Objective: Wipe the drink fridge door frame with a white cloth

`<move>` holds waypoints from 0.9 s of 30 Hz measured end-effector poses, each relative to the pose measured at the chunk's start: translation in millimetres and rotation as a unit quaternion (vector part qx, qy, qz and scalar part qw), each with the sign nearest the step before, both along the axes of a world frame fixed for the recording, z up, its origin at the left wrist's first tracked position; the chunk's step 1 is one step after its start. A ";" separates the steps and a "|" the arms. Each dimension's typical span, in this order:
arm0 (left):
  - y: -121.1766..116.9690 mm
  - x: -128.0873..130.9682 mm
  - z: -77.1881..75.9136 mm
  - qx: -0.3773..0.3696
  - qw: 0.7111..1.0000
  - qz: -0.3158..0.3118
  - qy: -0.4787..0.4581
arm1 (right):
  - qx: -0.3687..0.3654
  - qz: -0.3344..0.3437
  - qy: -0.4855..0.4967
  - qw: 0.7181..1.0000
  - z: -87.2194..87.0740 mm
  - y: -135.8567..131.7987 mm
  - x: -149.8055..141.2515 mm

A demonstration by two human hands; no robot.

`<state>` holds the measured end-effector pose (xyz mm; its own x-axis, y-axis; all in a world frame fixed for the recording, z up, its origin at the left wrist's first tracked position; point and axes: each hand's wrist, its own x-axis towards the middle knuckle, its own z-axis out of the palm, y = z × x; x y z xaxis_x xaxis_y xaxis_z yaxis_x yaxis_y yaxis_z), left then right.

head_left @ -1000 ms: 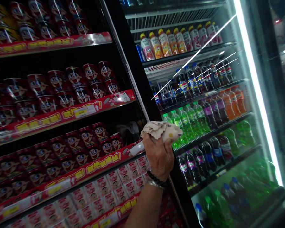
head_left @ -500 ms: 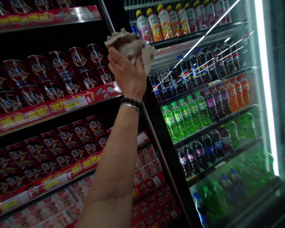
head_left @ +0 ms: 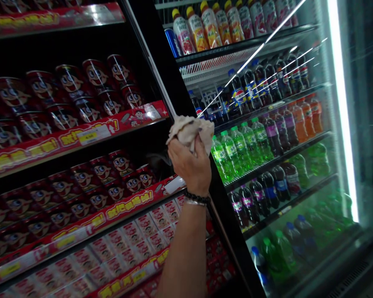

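Note:
My right hand is raised in front of me, fingers closed round a crumpled beige cloth. It presses the cloth against the black upright frame that runs between the red snack shelves and the drinks fridge. A black bead bracelet and a silver band sit on that wrist. My left hand is out of view.
Red shelves on the left hold cartoon-face cans and small red-and-white boxes lower down. On the right a lit fridge with a glass door holds juice, cola, green, purple and orange soda bottles. A bright light strip runs down its right side.
My right hand swept the cloth up the black frame to the level of the juice shelf, then came back down to about mid-height. The view shifted slightly.

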<state>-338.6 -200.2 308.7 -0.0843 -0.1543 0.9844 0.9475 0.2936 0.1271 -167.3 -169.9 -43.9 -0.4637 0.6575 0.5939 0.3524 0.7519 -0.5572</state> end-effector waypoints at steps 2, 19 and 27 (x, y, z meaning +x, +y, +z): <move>-2.7 2.0 -36.5 0.009 1.000 0.000 0.000 | 0.020 0.054 0.077 0.995 66.6 4.5 -85.3; -20.5 -3.3 -117.9 -0.077 0.994 -0.003 -0.071 | 0.283 0.125 -0.249 0.918 109.8 16.9 -342.7; 2.7 -18.1 45.0 -0.013 0.999 -0.030 -0.003 | 0.275 -0.054 -0.076 0.957 288.0 36.4 -403.2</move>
<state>-356.7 -197.5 353.8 -0.0976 -0.1237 0.9875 0.9628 0.2394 0.1252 -570.5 -133.4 244.1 -0.5190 0.3134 0.7953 0.4896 0.8716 -0.0239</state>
